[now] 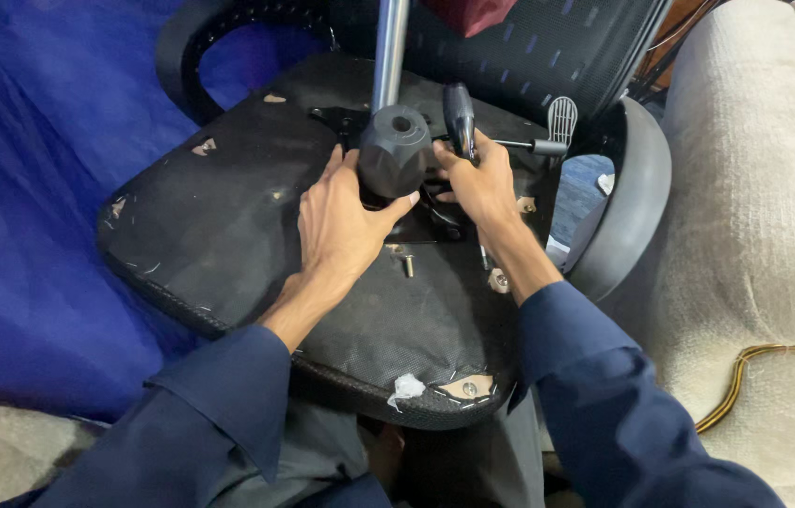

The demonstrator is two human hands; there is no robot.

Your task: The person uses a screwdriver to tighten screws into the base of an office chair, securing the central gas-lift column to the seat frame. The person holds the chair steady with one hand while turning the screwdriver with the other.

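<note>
An office chair lies upturned across my lap, its black fabric seat underside (228,216) facing up. At its middle stands the black mechanism housing (396,150) with a chrome gas-lift column (389,52) rising from it. My left hand (346,221) rests on the seat underside, thumb and fingers wrapped around the base of the housing. My right hand (480,183) grips a black-handled screwdriver (460,118), its tip down beside the housing. A loose bolt (407,265) lies on the fabric just below my left hand.
A grey adjustment lever (548,141) sticks out right of the mechanism. Black armrests curve at the upper left (181,56) and right (628,207). A blue cloth (31,169) covers the left, a beige cushion (764,207) with a yellow cable (764,362) the right.
</note>
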